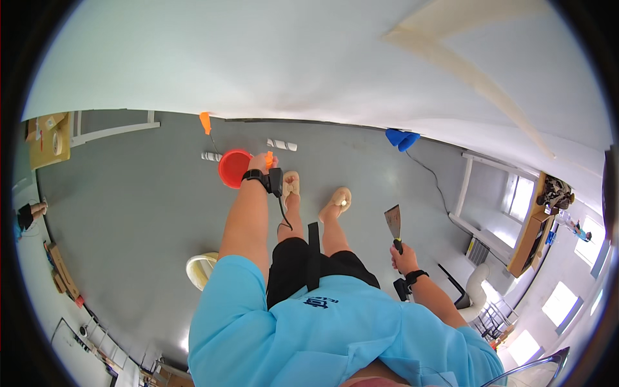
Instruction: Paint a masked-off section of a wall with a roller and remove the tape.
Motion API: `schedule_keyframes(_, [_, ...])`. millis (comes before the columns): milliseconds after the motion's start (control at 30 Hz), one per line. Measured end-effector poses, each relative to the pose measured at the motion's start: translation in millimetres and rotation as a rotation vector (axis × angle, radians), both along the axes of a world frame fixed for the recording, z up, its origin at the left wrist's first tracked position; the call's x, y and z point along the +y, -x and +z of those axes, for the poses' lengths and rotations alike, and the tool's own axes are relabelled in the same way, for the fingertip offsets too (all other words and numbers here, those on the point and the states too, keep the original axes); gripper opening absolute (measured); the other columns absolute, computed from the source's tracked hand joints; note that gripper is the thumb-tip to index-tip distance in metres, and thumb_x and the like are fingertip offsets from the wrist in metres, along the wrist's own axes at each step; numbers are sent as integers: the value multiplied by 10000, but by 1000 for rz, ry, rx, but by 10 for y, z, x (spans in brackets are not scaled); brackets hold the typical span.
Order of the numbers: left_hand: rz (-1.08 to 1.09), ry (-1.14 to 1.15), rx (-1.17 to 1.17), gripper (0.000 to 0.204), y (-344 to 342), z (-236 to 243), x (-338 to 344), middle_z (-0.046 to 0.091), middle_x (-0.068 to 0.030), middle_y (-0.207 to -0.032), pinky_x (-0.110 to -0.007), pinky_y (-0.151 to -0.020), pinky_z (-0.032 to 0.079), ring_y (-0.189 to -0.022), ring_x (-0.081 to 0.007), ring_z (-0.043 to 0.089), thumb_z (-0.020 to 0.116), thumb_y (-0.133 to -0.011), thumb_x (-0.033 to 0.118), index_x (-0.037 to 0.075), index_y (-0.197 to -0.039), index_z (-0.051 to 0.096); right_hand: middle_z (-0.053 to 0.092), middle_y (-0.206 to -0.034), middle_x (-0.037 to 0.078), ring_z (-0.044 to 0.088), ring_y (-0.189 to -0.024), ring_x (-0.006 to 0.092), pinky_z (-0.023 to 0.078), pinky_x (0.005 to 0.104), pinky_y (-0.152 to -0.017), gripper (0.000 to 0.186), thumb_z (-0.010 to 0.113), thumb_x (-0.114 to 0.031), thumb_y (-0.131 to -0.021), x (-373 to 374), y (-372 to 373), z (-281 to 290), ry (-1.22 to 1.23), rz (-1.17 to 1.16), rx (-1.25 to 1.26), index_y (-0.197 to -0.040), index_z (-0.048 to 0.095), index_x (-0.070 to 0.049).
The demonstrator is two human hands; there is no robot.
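Head view: the left hand [263,164] curls round an orange handle [269,158] toward the far edge of the floor [155,206]; the right hand [405,259] grips a scraper [393,221] nearer the body, probably light, stiff-bladed, best held by its dark handle [398,246].

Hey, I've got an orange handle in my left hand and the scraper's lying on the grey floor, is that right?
Not quite: the scraper is in your right hand, as the head view shows. The orange handle is in your left hand.

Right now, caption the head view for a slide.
Right hand grips a scraper; left hand holds something orange; red bucket on floor.
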State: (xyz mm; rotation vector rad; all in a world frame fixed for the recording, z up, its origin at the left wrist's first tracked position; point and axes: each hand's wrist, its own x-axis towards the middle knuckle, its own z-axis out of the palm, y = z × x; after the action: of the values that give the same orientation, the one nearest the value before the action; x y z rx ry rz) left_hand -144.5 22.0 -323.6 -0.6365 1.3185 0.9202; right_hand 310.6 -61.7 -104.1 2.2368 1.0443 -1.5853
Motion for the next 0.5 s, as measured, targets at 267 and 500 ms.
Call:
schedule_keyframes(267, [132, -101, 87, 298, 329, 22, 213, 522, -226, -865, -369, -583, 533, -721, -326, 587, 342, -900, 213, -69, -985, 390, 529, -608, 41, 520, -471, 113, 445, 245, -448, 253, 530, -194, -812, 96, 290, 16, 19, 90, 109, -984, 494, -13])
schedule_keyframes(500, [121, -122, 328, 364, 287, 529, 406, 523, -226, -855, -396, -656, 532, -691, -327, 588, 333, -909, 269, -57, -1070, 311, 556, -659, 79, 550, -518, 144, 458, 269, -479, 397, 551, -138, -746, 142, 245, -29, -49, 10, 71, -1079, 407, 24])
